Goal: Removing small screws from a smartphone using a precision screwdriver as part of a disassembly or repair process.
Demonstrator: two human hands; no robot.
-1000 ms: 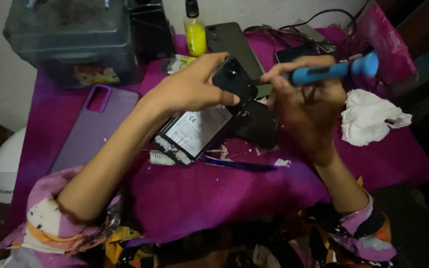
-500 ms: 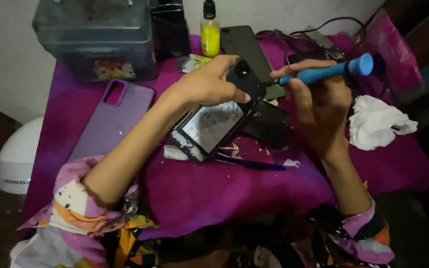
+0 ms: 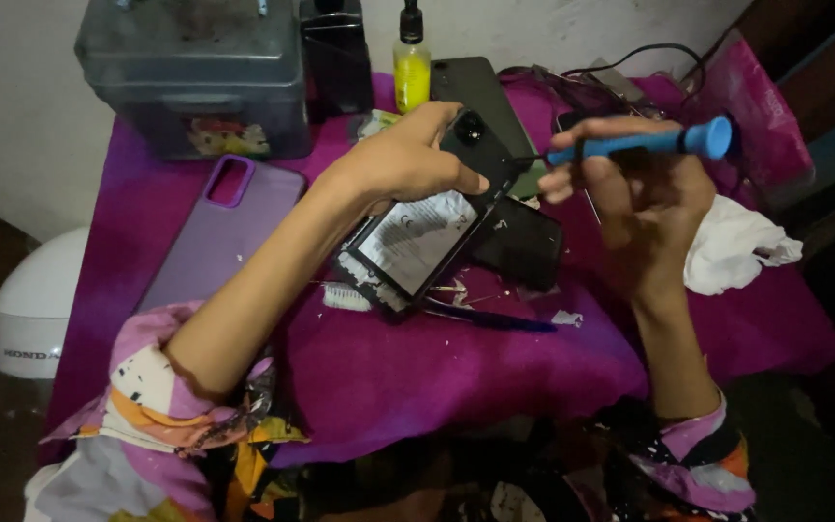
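The left hand (image 3: 408,159) holds an opened phone (image 3: 427,237) by its upper end, fingers wrapped over the camera corner, so that corner is hidden. The phone tilts above the purple cloth (image 3: 456,367) that covers the desk, its white-labelled inside facing up. The right hand (image 3: 645,198) pinches a blue screwdriver (image 3: 645,143) – one only – its thin tip pointing at the phone's upper edge; whether the tip touches is too small to tell.

Just right of the phone lies one dark panel (image 3: 524,242), partly hidden beneath it. Left of the phone lies one lilac case (image 3: 219,232), its lower end covered by the left forearm. Behind the phone stand one grey box (image 3: 195,72), cut off at the top, one dark container (image 3: 335,58), also cut off, and one yellow bottle (image 3: 411,63) – its cap leaves the frame. A second dark phone (image 3: 480,87) lies behind the left hand, half covered. Right of the phone sit one white rag (image 3: 736,246) and one pink bag (image 3: 751,106), the bag dim. Below the phone lies a blue pen-like tool (image 3: 495,319) beside white scraps, hard to make out. A white rounded object (image 3: 36,309) sits far left, off the desk.
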